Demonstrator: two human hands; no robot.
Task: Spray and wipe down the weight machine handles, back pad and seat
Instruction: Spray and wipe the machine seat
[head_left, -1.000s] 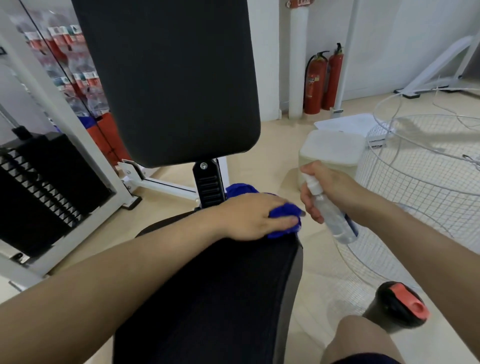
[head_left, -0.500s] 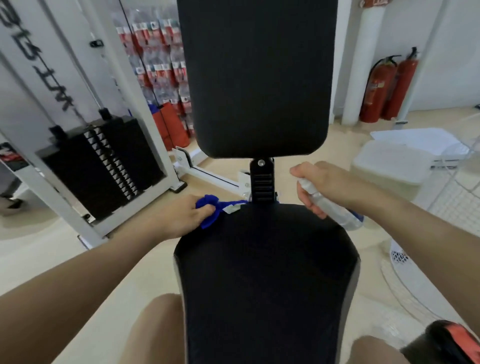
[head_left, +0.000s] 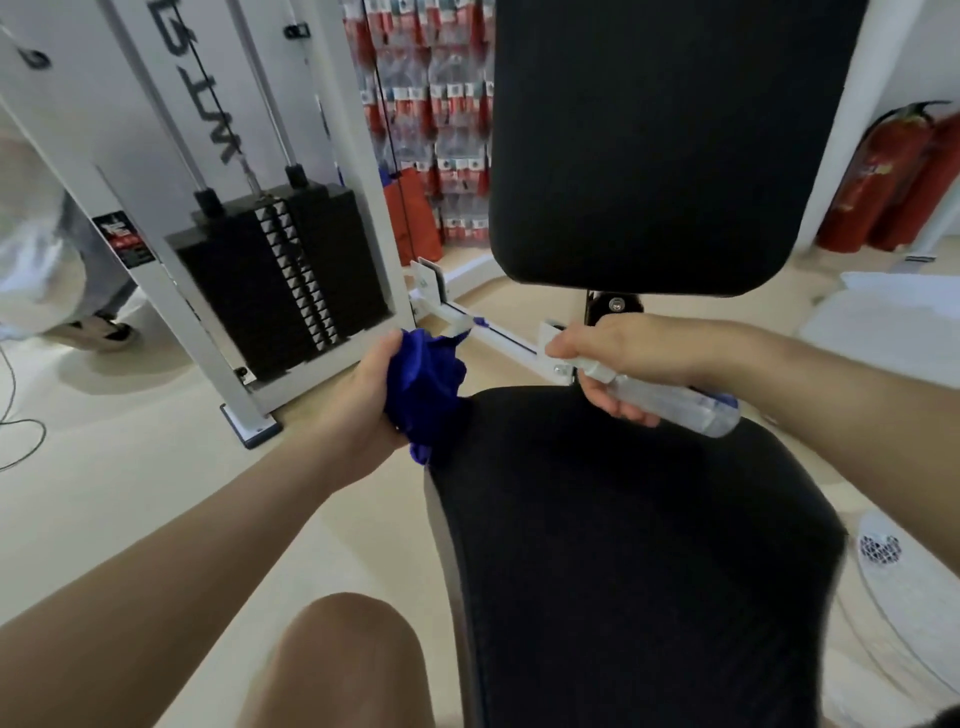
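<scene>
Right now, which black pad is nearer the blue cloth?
The seat: the low, flat pad, whose left rear corner is beside the cloth in the left hand. The back pad stands upright above, clear of it.

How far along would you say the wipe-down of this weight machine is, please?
Done: nothing can be confirmed; no wet marks show. In hand: the left hand grips the blue cloth at the rear left edge of the seat; the right hand holds the spray bottle above it. Left: possibly the back pad, untouched, and the handles, out of view.
</scene>
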